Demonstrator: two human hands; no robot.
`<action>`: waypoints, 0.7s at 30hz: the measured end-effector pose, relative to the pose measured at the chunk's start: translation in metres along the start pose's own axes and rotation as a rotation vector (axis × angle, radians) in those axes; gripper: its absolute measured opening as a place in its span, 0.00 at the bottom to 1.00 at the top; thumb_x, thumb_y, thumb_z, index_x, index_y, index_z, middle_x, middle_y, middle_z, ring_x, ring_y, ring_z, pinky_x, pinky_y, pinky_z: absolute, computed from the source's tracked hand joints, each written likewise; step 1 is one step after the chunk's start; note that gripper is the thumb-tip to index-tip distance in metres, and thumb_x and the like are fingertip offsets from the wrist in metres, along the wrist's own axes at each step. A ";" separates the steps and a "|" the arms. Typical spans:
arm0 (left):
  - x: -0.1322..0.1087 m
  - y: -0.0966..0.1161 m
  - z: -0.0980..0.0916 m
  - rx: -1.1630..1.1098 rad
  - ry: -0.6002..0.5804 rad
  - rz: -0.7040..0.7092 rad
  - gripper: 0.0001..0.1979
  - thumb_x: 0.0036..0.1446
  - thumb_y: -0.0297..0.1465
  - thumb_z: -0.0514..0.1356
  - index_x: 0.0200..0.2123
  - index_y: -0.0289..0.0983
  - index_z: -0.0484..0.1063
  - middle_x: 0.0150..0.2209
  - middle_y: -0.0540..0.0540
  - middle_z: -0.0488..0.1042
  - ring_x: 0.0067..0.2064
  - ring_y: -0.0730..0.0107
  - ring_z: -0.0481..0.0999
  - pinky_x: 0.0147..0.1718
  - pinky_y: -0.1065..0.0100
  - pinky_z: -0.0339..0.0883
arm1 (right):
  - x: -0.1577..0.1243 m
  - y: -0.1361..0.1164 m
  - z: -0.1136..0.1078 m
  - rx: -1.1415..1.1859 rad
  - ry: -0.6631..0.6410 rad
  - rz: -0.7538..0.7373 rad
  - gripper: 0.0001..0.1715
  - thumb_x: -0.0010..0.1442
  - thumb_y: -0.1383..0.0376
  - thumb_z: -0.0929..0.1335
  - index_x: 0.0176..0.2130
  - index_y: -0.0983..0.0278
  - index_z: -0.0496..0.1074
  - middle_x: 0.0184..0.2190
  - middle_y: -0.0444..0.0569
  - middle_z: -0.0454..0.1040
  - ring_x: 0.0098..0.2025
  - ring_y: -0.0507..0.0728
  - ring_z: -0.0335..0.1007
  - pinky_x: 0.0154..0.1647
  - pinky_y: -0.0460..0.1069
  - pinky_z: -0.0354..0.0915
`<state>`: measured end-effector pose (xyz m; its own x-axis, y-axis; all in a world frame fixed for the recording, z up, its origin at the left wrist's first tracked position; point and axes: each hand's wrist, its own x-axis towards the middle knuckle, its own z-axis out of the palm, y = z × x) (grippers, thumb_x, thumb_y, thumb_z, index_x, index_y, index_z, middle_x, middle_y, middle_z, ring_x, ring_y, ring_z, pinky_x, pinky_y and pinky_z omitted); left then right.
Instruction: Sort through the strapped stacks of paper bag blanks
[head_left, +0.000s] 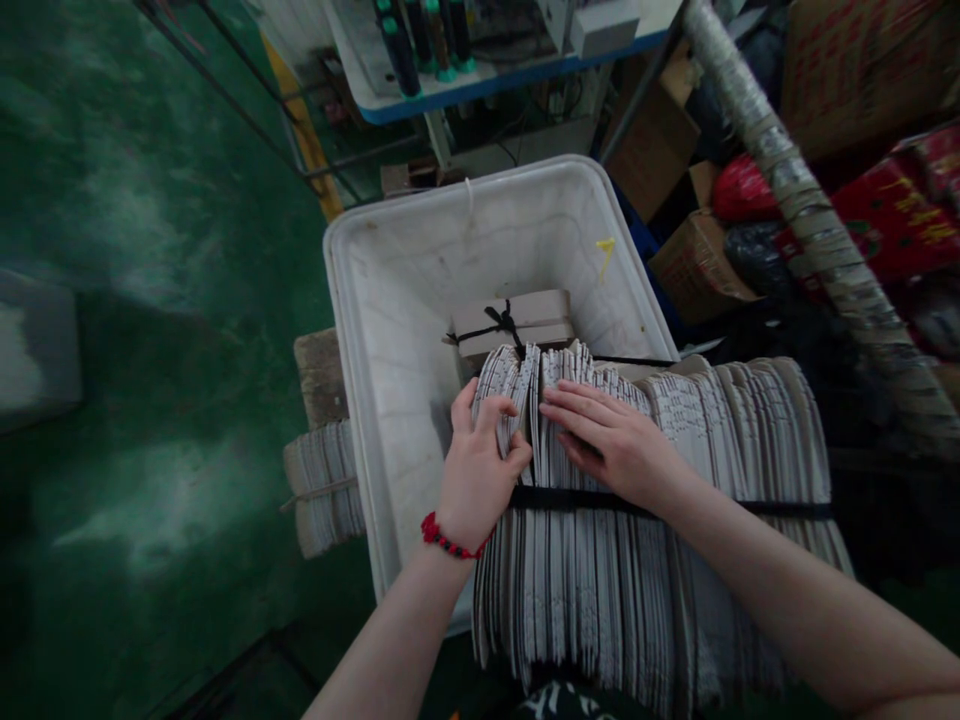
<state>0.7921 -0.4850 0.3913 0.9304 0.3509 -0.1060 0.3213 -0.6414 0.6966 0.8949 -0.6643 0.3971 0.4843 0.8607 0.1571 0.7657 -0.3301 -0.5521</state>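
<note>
A long bundle of thin grey-white board pieces with rounded ends lies on edge across the near side of the white plastic bin. A black strap runs along it. My left hand, with a red and black bracelet at the wrist, curls its fingers and thumb around pieces at the bundle's left end. A narrow gap shows between pieces beside its thumb. My right hand lies on top of the bundle just to the right, fingers stretched out and close together.
Inside the white bin sits another bundle tied with black cord. A further tied stack stands left of the bin. Thread spools stand on a table behind. A wrapped pole and cardboard boxes crowd the right.
</note>
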 end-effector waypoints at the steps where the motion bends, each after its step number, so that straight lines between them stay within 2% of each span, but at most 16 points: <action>1: 0.000 0.001 0.001 0.007 0.020 0.015 0.14 0.57 0.23 0.58 0.45 0.43 0.64 0.64 0.42 0.51 0.71 0.57 0.47 0.65 0.48 0.55 | 0.000 0.000 0.000 -0.003 -0.002 0.001 0.27 0.65 0.68 0.66 0.62 0.59 0.65 0.63 0.49 0.67 0.66 0.58 0.58 0.67 0.61 0.60; 5: -0.001 0.003 0.003 0.031 0.057 0.085 0.12 0.58 0.22 0.57 0.43 0.43 0.68 0.66 0.45 0.48 0.70 0.58 0.50 0.66 0.49 0.52 | -0.001 0.000 0.000 -0.027 -0.012 0.002 0.26 0.66 0.67 0.65 0.63 0.59 0.64 0.63 0.49 0.66 0.67 0.58 0.57 0.67 0.62 0.59; 11: 0.000 -0.003 0.000 0.070 0.014 0.119 0.07 0.59 0.25 0.58 0.39 0.42 0.73 0.66 0.46 0.50 0.69 0.56 0.52 0.66 0.48 0.53 | -0.001 0.001 0.000 -0.043 -0.017 -0.002 0.25 0.67 0.67 0.64 0.62 0.61 0.65 0.64 0.49 0.65 0.67 0.57 0.56 0.68 0.60 0.58; 15: 0.000 -0.005 -0.002 0.037 -0.022 0.114 0.04 0.61 0.32 0.60 0.39 0.42 0.74 0.67 0.46 0.49 0.69 0.57 0.51 0.66 0.49 0.53 | -0.001 0.001 -0.001 -0.042 -0.023 -0.005 0.25 0.67 0.67 0.64 0.62 0.61 0.65 0.64 0.49 0.65 0.67 0.57 0.57 0.68 0.60 0.58; 18: 0.000 -0.005 -0.002 0.011 -0.028 0.090 0.08 0.61 0.39 0.61 0.38 0.42 0.73 0.68 0.46 0.48 0.70 0.58 0.50 0.67 0.50 0.52 | -0.001 0.002 -0.001 -0.050 -0.025 -0.010 0.24 0.67 0.67 0.64 0.61 0.62 0.66 0.63 0.50 0.65 0.67 0.57 0.56 0.69 0.59 0.58; 21: 0.000 -0.005 -0.001 0.001 -0.035 0.077 0.09 0.61 0.41 0.61 0.37 0.42 0.73 0.68 0.47 0.48 0.70 0.58 0.50 0.67 0.51 0.51 | -0.002 0.002 0.000 -0.055 -0.032 -0.008 0.25 0.67 0.66 0.64 0.62 0.62 0.65 0.64 0.50 0.65 0.67 0.57 0.56 0.69 0.59 0.58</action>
<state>0.7906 -0.4807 0.3886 0.9580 0.2763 -0.0768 0.2486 -0.6667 0.7027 0.8958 -0.6665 0.3960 0.4646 0.8752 0.1348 0.7921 -0.3427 -0.5052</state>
